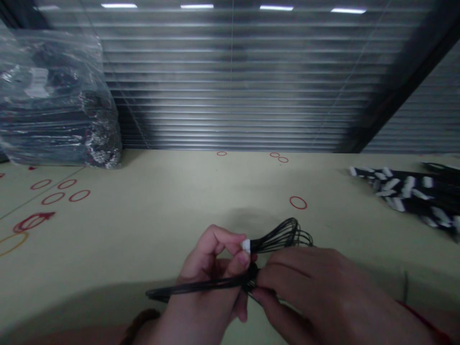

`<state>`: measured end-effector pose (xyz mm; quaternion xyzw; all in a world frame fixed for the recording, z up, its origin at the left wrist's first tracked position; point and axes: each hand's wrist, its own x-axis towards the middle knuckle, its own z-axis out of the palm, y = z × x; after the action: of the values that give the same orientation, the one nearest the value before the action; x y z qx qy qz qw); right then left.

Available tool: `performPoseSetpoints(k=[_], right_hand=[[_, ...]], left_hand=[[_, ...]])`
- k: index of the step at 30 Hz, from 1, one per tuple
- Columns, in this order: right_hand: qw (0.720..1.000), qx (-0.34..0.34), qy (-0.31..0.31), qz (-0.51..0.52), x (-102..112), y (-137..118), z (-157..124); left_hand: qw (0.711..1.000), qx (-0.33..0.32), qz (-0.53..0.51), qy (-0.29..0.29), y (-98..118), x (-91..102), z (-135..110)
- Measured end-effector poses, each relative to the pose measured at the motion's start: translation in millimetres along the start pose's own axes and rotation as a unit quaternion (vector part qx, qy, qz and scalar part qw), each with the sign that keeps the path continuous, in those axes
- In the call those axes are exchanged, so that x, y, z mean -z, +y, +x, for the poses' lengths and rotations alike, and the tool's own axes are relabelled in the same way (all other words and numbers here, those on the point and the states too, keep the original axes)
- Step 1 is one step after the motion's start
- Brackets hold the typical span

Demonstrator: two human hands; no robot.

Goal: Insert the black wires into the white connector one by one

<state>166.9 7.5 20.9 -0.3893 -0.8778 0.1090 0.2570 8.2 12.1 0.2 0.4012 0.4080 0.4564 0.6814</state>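
A bundle of thin black wires (pixel 275 237) with a white connector (pixel 246 246) at its end lies between my two hands, low in the middle of the head view. My left hand (pixel 212 273) pinches the white connector between thumb and fingertips. Close by, my right hand (pixel 316 287) is closed on the black bundle near a dark gathered spot (pixel 251 274). A folded black length (pixel 194 287) of the same harness stretches left across my left palm and wrist. What exactly sits under the right fingers is hidden.
On the left stands a clear plastic bag (pixel 53 105) packed with dark bundles. To the right lies a pile of black cables with white connectors (pixel 409 191). Several red rubber bands (pixel 298 202) are scattered over the pale table (pixel 172 201). Window blinds (pixel 233 96) rise behind it.
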Motion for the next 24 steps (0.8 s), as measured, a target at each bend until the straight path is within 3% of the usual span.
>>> performPoseSetpoints(k=[12,19,24], right_hand=[[0.998,0.008,0.020,-0.058,1,-6,6],[0.997,-0.024,-0.034,-0.064,16,-6,12],[0.996,-0.016,-0.035,-0.081,20,-7,13]], left_hand=[[1.000,-0.001,0.005,0.005,6,-3.7,-1],[0.999,0.030,0.023,0.000,5,-3.7,-1],[0.999,0.034,0.023,-0.003,5,-3.1,-3]])
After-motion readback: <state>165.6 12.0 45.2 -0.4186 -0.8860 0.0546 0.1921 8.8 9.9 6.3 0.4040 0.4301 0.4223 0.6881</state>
